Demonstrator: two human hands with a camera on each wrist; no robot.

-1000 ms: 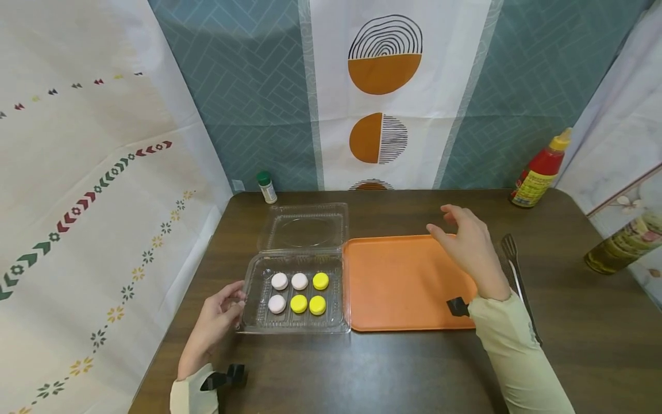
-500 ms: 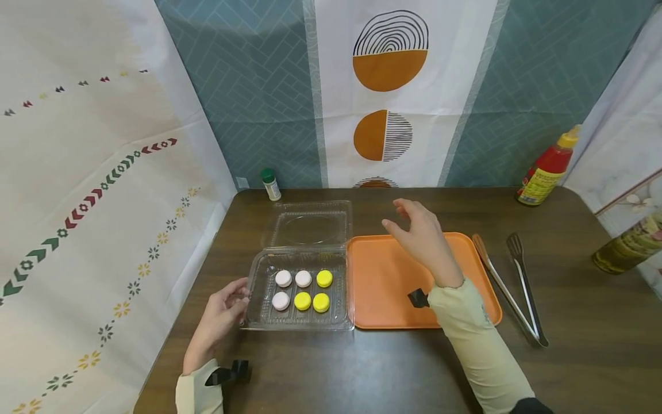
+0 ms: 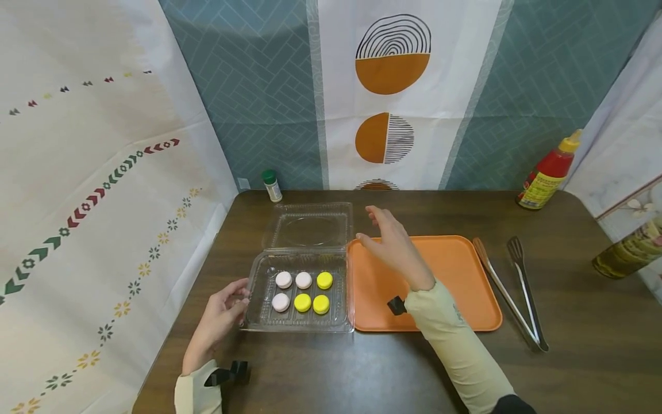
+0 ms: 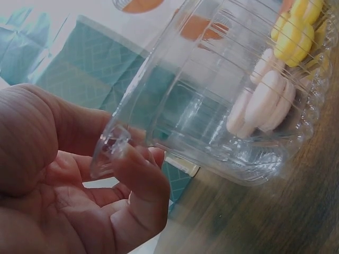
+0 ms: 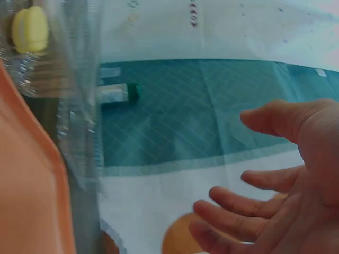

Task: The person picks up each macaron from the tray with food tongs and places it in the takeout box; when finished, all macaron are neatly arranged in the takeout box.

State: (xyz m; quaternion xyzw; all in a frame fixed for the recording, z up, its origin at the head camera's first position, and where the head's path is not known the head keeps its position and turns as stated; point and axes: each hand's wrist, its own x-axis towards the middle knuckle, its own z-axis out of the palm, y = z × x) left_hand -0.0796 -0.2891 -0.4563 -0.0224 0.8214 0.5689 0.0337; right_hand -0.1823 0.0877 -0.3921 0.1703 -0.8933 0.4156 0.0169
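Observation:
A clear plastic clamshell container (image 3: 264, 264) lies with its lid (image 3: 310, 225) folded back behind it. Inside sit white macarons (image 3: 283, 280) and yellow macarons (image 3: 321, 305) in two rows. My left hand (image 3: 217, 319) pinches the container's left rim between thumb and fingers, as the left wrist view shows at the clear rim (image 4: 114, 140). Over the back left part of an orange tray (image 3: 455, 276) hovers my right hand (image 3: 393, 244). Its fingers are spread and hold nothing, and its fingertips are near the lid's right side.
Right of the tray lie tongs (image 3: 522, 305), arms apart. A red sauce bottle (image 3: 548, 172) stands at the back right corner, and an oil bottle (image 3: 628, 247) at the right edge. Behind the lid is a small green-capped shaker (image 3: 272, 186).
My right hand has moved left across the tray toward the container's lid, uncovering the tray's right end and the tongs. The left hand still holds the rim.

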